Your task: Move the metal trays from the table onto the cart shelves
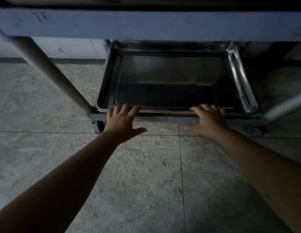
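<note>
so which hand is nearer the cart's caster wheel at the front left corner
Left. The left hand rests on the metal tray's near rim just right of that caster wheel; the right hand is farther along the rim.

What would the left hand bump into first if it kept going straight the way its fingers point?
The left hand already has its fingers at the near rim of the metal tray on the cart's bottom shelf. Going on, it would probably slide over that rim into the tray; depth is unclear.

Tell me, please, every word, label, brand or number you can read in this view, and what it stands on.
None: no readable text shows.
The metal tray on the cart's bottom shelf is bare metal, no label.
Dark smudges on the upper shelf edge are marks, not letters.
</note>
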Motion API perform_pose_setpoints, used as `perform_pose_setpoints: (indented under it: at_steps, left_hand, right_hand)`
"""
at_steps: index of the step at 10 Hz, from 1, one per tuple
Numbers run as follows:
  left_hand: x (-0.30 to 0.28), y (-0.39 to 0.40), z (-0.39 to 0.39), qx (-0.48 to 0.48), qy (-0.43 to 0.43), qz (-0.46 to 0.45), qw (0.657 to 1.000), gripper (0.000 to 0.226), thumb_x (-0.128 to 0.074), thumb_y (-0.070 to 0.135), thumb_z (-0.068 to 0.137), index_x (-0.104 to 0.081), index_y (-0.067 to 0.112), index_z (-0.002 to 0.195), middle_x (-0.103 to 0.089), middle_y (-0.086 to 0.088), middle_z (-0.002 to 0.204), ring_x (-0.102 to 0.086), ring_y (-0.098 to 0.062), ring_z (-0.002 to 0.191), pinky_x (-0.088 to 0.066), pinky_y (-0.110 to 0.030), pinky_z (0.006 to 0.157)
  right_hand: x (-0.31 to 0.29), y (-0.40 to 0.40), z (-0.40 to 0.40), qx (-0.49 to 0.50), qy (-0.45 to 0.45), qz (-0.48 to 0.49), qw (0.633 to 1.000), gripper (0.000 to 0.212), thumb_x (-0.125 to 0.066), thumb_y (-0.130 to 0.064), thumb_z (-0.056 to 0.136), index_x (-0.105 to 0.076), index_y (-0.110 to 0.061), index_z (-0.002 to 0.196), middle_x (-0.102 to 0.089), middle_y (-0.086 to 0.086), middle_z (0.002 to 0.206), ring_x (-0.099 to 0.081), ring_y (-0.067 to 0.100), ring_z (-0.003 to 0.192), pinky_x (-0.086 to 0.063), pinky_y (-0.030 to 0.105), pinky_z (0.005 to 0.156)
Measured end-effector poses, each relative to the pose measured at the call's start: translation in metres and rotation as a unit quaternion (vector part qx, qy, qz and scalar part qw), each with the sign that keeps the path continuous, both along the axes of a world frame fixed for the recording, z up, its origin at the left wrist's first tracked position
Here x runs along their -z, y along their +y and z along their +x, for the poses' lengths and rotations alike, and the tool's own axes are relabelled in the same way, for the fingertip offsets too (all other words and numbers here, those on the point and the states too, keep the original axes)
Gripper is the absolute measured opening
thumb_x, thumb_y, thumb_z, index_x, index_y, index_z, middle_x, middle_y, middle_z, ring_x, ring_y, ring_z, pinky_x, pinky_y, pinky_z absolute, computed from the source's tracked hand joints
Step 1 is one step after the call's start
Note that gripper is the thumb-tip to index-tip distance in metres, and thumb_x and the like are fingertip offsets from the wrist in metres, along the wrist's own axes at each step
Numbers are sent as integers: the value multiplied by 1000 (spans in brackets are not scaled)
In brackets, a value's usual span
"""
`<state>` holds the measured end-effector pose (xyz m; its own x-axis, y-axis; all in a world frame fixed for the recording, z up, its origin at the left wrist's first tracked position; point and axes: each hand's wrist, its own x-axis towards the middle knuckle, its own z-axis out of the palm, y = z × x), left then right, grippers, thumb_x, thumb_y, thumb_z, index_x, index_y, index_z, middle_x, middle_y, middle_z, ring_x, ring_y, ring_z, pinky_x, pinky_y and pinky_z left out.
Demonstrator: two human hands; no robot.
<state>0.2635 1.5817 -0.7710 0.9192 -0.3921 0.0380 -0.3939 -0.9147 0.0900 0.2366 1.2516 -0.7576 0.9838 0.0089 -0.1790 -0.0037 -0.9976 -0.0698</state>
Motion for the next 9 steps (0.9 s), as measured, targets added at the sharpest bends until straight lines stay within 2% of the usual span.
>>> perform_pose_setpoints:
  at_steps: [2, 3, 5, 6, 7, 8, 9]
  left_hand:
    - [3, 8, -10, 13, -30, 10, 999, 83, -67, 71, 72, -39, 28, 137, -55, -12, 128, -51, -37, 118, -37, -55, 99]
    - [0, 7, -10, -2, -23, 27, 999, 79, -70, 63, 73, -39, 28, 137, -54, -11, 129, -50, -35, 118, -36, -54, 100]
    - [-1, -1, -15, -21, -20, 47, 998, 77, -69, 60, 76, -40, 23, 137, -53, -13, 130, -49, -36, 120, -37, -59, 102]
    - [-10, -10, -18, -32, 14, 55, 998, 78, -63, 65, 78, -35, 25, 138, -49, -13, 137, -45, -35, 127, -35, -59, 107]
    - [-29, -18, -26, -48, 100, 59, 992, 97, -51, 73, 82, -12, 22, 153, -25, -14, 161, -22, -35, 148, -22, -62, 114]
    - [-67, -28, -43, -44, 156, 66, 985, 106, -36, 81, 82, 19, 26, 154, 11, -7, 168, 9, -31, 153, -7, -66, 116]
    - [-124, -39, -77, -10, 190, 70, 979, 104, -25, 86, 79, 30, 33, 149, 23, -7, 164, 18, -30, 151, 0, -67, 115]
  right_hand:
    - [12, 12, -19, -9, -49, -17, 999, 89, -57, -82, 64, -45, -31, 136, -51, 2, 131, -43, 28, 120, -29, 45, 96]
    - [11, 13, -20, -15, -55, -21, 998, 91, -57, -81, 63, -44, -29, 137, -51, 3, 132, -43, 28, 121, -30, 45, 96]
    - [11, 16, -23, -17, -51, -36, 998, 93, -56, -80, 66, -39, -27, 140, -49, 4, 137, -41, 28, 125, -29, 46, 99]
    - [-1, 13, -21, -26, 0, -30, 999, 97, -53, -80, 68, -31, -26, 145, -43, 5, 143, -38, 29, 130, -29, 48, 102]
    - [-23, 16, -24, -42, 60, -6, 997, 107, -50, -82, 70, -16, -25, 153, -26, 6, 158, -24, 29, 143, -22, 48, 111]
    - [-62, 26, -41, -42, 78, 22, 996, 114, -38, -89, 69, -4, -23, 156, 5, 5, 165, -1, 26, 151, -11, 51, 117]
    - [-108, 39, -74, -21, 114, 55, 992, 121, -14, -99, 60, 4, -26, 155, 18, 3, 161, 9, 23, 150, -6, 53, 118]
